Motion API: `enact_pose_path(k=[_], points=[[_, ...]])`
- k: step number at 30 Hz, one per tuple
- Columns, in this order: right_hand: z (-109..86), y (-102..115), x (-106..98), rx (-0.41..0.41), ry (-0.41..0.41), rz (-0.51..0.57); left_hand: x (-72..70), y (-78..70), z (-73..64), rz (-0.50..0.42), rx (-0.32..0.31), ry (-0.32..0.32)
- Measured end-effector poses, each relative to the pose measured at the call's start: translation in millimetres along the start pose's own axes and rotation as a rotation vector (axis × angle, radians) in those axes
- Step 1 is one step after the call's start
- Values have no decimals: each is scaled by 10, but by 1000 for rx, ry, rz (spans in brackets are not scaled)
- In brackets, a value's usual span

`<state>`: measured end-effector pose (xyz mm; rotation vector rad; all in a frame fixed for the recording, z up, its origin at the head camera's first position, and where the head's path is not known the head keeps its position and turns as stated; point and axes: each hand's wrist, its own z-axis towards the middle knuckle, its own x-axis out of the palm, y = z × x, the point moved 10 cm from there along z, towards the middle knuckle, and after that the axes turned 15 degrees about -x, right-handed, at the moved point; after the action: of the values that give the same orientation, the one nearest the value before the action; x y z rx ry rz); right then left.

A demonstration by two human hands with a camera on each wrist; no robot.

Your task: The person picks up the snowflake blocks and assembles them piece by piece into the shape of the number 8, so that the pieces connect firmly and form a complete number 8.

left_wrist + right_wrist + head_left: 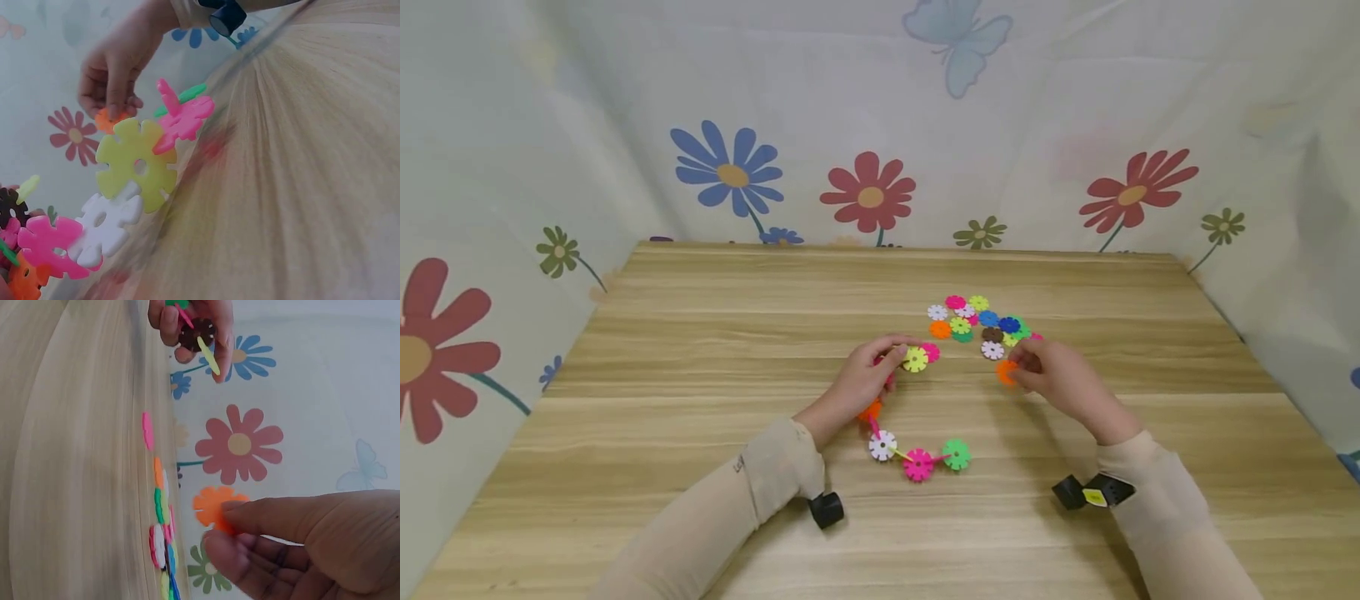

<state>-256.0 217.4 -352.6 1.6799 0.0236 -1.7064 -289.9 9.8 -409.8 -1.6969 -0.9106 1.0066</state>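
My left hand (861, 382) grips one end of a curved chain of slotted plastic snowflake discs. A yellow disc (915, 359) stands out at its fingertips, and a brown disc (197, 335) shows beside them in the right wrist view. From the hand the chain runs toward me past a white disc (882, 445) and a pink disc (918, 465), ending at a green disc (957, 454). My right hand (1063, 382) pinches a single orange snowflake disc (215, 505) between thumb and fingers, held apart from the chain.
Loose snowflake discs in several colours, among them a blue disc (988, 318), lie grouped beyond the hands on the wooden table (737, 317). One pink disc (147, 430) lies nearer the left hand. A flower-printed cloth (820, 100) hangs behind the table.
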Motion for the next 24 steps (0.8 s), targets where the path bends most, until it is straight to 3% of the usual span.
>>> enact_pose_path(k=[6, 13, 24], points=[[115, 194, 25, -65, -110, 7, -10, 16, 10, -19, -12, -3], [239, 455, 132, -170, -157, 5, -18, -8, -11, -21, -13, -13], [296, 602, 225, -247, -237, -82, 36, 4, -16, -22, -42, 4]])
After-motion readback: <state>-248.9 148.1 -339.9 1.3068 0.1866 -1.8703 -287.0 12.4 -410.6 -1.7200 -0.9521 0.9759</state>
